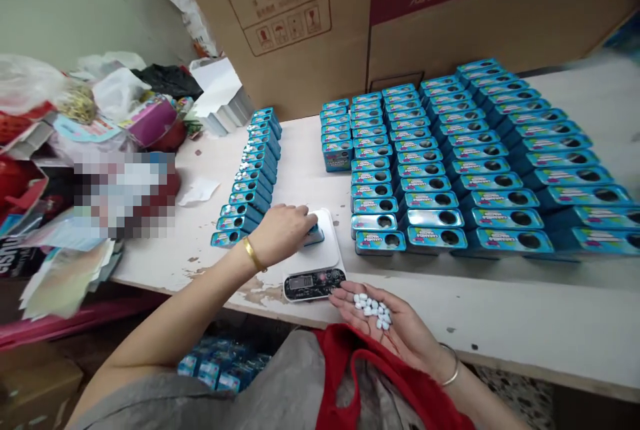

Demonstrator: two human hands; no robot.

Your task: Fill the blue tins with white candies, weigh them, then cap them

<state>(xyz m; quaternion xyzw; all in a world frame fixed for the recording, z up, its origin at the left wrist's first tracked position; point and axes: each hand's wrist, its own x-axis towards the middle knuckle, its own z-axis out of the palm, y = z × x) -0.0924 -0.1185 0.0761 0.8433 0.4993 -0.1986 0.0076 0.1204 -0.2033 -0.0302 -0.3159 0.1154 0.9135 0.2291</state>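
My left hand [277, 235] is closed around a small blue tin [315, 237] over the white plate of a digital kitchen scale [327, 253]. My fingers cover most of that tin, and I cannot tell whether it rests on the plate. The scale's display appears to read 0.0. Palm up beside the scale's front right corner, my right hand [403, 323] holds a small heap of white candies [373, 310], its fingers stretched out nearly flat.
Left of the scale runs a row of blue tins [253, 173]; several more rows of tins [435, 183] stand to the right. Large cardboard boxes [310, 30] rise behind. White cartons [223, 100] and bagged clutter [120, 93] lie at left. More blue packages [220, 367] sit below the table edge.
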